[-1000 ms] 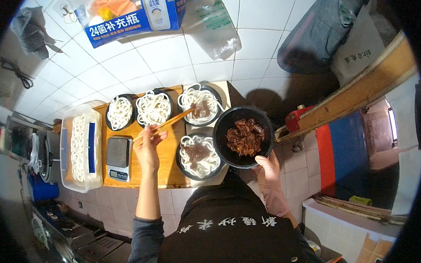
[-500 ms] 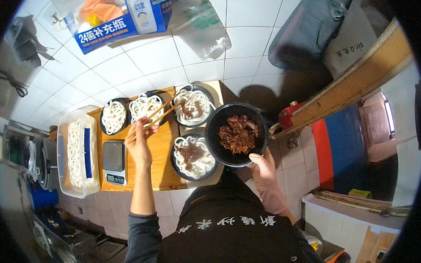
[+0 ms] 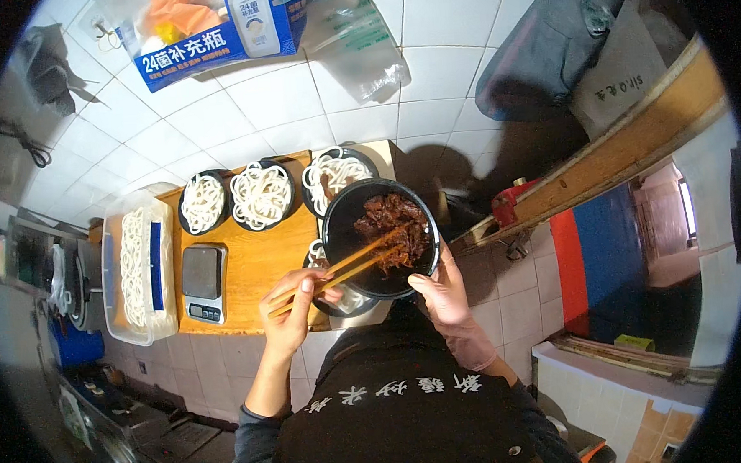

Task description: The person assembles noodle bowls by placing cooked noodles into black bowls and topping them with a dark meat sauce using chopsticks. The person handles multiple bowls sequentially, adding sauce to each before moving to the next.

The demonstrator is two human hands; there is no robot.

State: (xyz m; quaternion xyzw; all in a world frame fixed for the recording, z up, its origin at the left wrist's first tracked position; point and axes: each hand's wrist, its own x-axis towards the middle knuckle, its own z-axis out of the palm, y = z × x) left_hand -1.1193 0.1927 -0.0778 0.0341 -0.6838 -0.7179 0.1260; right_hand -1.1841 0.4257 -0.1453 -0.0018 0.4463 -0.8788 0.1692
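A round black bowl of dark brown braised meat (image 3: 381, 238) is held just right of centre frame, supported at its lower right rim by the right hand (image 3: 442, 291), whose fingers are closed under the edge. A pair of long wooden chopsticks (image 3: 343, 269) is pinched in the left hand (image 3: 294, 301), the tips resting in the meat. The meat is judged soft, sauced and slippery, best lifted in small clumps. A noodle-filled black bowl (image 3: 343, 296) appears to sit beneath, largely hidden. Three black bowls of white noodles (image 3: 260, 195) are lined on the wooden board (image 3: 259, 262), with a small grey kitchen scale (image 3: 203, 274) at centre left.
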